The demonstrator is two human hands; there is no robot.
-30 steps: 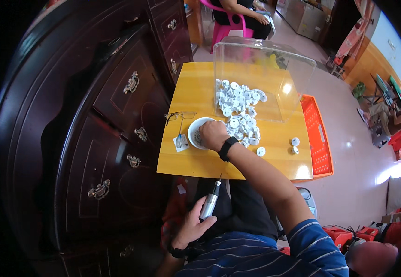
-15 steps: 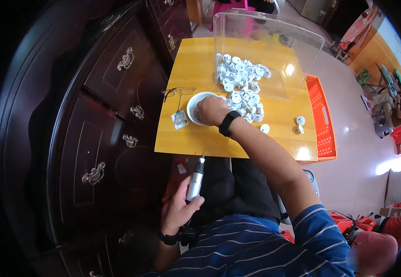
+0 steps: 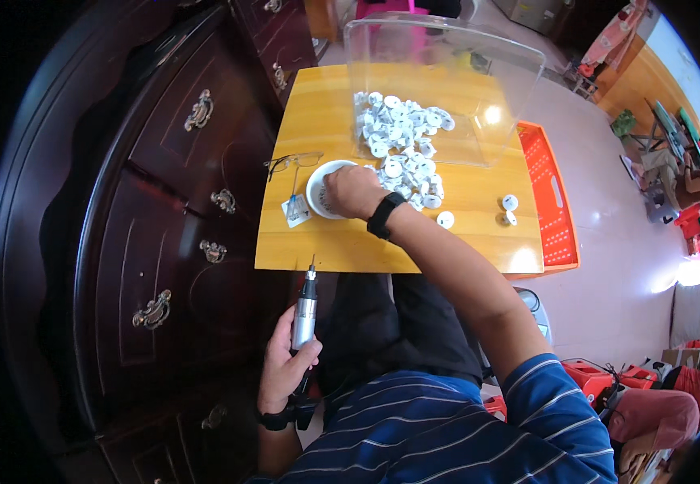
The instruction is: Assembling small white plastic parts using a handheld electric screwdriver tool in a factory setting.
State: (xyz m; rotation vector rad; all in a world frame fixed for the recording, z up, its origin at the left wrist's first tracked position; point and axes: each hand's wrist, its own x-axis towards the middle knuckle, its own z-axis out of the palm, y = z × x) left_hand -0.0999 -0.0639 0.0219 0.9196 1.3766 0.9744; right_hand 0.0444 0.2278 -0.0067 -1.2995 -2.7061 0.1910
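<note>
My left hand (image 3: 286, 363) is wrapped round a silver and black electric screwdriver (image 3: 306, 319), held in front of the table's near edge with its thin bit pointing up. My right hand (image 3: 353, 192) reaches into a white bowl (image 3: 313, 194) that holds small metal pieces, too small to make out singly. Those fingertips are bent down inside the bowl, and what they pinch, if anything, is hidden. To the right of the bowl lies a heap of small white round plastic parts (image 3: 402, 129), some spilling out of a tilted clear plastic bin (image 3: 447, 36).
Eyeglasses (image 3: 295, 160) and a small clear packet (image 3: 295, 211) lie left of the bowl on the yellow wooden table (image 3: 334, 250). Three white parts sit apart at the right. An orange crate (image 3: 556, 206) stands beyond the table's right edge; dark drawers (image 3: 181, 185) flank the left. Other people sit at the far right.
The whole scene has shifted slightly left in view. My left hand has turned the screwdriver more upright. My right hand stays in the bowl.
</note>
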